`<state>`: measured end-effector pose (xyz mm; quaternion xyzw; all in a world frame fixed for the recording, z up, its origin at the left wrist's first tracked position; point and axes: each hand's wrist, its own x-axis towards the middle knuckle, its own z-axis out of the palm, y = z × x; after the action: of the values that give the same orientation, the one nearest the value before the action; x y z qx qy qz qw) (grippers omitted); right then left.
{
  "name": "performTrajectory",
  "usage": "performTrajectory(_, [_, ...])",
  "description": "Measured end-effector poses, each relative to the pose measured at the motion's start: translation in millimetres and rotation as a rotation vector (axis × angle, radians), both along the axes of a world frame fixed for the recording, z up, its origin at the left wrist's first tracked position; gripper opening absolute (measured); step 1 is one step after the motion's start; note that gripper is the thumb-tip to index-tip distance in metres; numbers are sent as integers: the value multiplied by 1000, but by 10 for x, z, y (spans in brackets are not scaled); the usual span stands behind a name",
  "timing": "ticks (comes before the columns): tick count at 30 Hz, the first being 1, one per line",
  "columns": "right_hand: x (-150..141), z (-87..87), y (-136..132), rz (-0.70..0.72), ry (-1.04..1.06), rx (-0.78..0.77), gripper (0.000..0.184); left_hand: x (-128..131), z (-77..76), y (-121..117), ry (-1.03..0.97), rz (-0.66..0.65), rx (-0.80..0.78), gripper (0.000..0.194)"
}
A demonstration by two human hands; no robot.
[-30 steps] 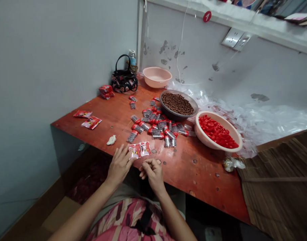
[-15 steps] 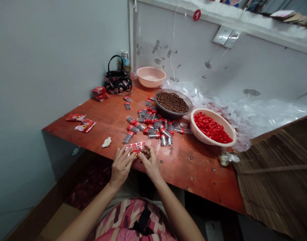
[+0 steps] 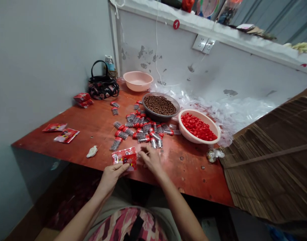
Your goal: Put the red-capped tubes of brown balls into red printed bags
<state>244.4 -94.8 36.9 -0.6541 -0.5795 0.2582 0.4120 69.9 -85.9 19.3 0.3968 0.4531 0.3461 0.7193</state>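
My left hand [image 3: 110,177] grips a red printed foil packet [image 3: 124,158] by its lower edge, lifting it slightly above the table's near edge. My right hand [image 3: 151,160] is just right of the packet, touching nothing I can make out, its fingers loosely apart. Beyond it lie several small clear tubes with red caps [image 3: 143,130], filled with dark beads. A grey bowl of brown beads [image 3: 159,105] and a pale bowl of red caps [image 3: 198,126] stand further back.
The red-brown wooden table [image 3: 183,174] holds flat red packets [image 3: 66,135], a crumpled white tissue [image 3: 91,151], a pink basin [image 3: 137,81] and a floral handbag [image 3: 103,87]. Loose clear plastic [image 3: 226,113] heaps along the wall. A woven mat [image 3: 269,167] leans at the right.
Both hands were on the packet half a second ago. My right hand has let go and moved right, and my left hand has raised the packet. The view has swung left.
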Motion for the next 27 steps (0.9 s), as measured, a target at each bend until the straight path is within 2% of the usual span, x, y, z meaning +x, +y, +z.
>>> performTrajectory(2, [183, 87, 129, -145, -405, 52, 25, 23, 9, -4, -10, 42, -26, 17])
performTrajectory(4, [356, 145, 276, -225, -668, 10, 29, 43, 18, -9, -41, 86, -78, 16])
performTrajectory(6, [487, 159, 393, -256, -793, -68, 24, 63, 28, -12, -96, 141, -133, 14])
performTrajectory(9, [561, 134, 403, -260, -839, -115, 20, 90, 41, -2, -201, 247, -213, 8])
performTrajectory(11, [517, 113, 264, -258, -762, -72, 24, 108, 44, 16, -274, 324, -274, 4])
performTrajectory(12, [465, 102, 153, -252, -654, -32, 26, 119, 44, 28, -308, 357, -303, 3])
performTrajectory(14, [304, 74, -119, -206, -300, 0, 27, 148, 39, 54, -372, 409, -353, 4])
performTrajectory(16, [83, 31, -396, -95, 49, -48, 29, 186, 33, 78, -422, 436, -386, 5])
performTrajectory(18, [-152, -24, -606, -21, 279, -114, 28, 232, 31, 95, -458, 448, -404, 5])
performTrajectory(22, [-458, -122, -735, -35, 358, -122, 25, 322, 74, 84, -520, 444, -395, 6])
performTrajectory(27, [-496, -174, -679, -66, 346, -93, 22, 393, 162, 7, -546, 371, -310, 4])
